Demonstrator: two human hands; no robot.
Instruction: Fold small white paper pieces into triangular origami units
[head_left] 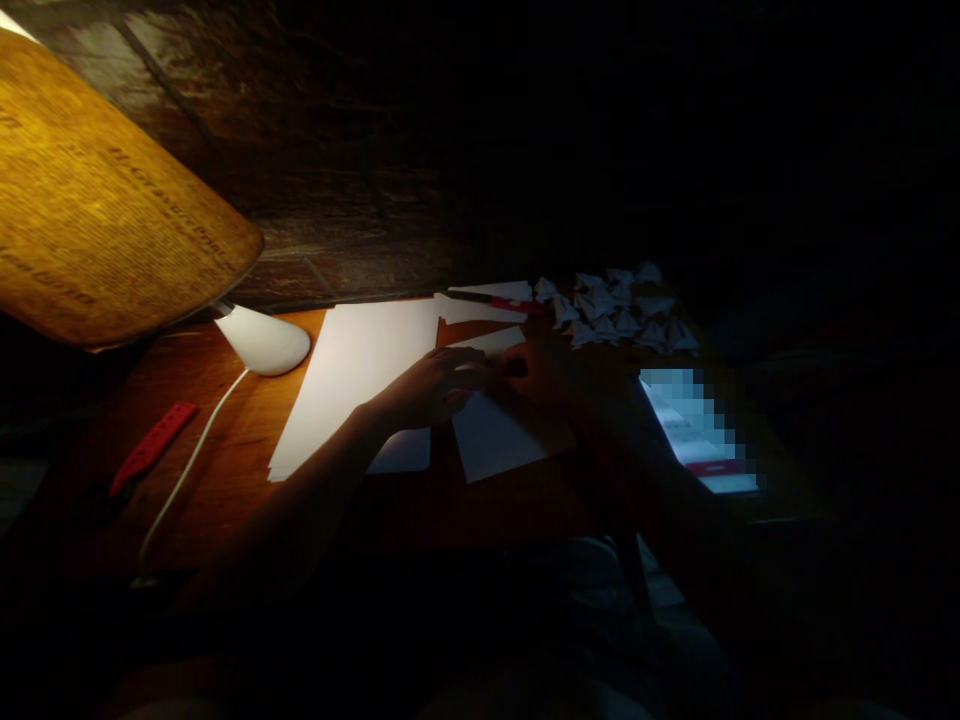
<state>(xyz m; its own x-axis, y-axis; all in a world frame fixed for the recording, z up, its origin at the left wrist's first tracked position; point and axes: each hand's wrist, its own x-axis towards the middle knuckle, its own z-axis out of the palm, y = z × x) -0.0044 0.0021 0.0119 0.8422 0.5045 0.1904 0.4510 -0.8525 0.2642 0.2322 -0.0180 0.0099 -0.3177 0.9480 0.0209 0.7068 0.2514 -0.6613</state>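
Observation:
The scene is very dark, lit only by a lamp at the left. My left hand (431, 388) rests with curled fingers on the top edge of a white sheet of paper (499, 435) lying on a wooden table (225, 450). My right hand (544, 372) meets it at the same edge, fingers pressed down on the paper. Both hands appear to pinch or press the paper's fold. Finger detail is lost in shadow.
A stack of white sheets (352, 370) lies left of my hands. Several small folded paper pieces (622, 308) are heaped at the back right, beside a red-handled tool (517, 303). A lit phone screen (694, 430) sits right. A lamp (112, 200), its white base (262, 340) and a red strip (154, 445) stand left.

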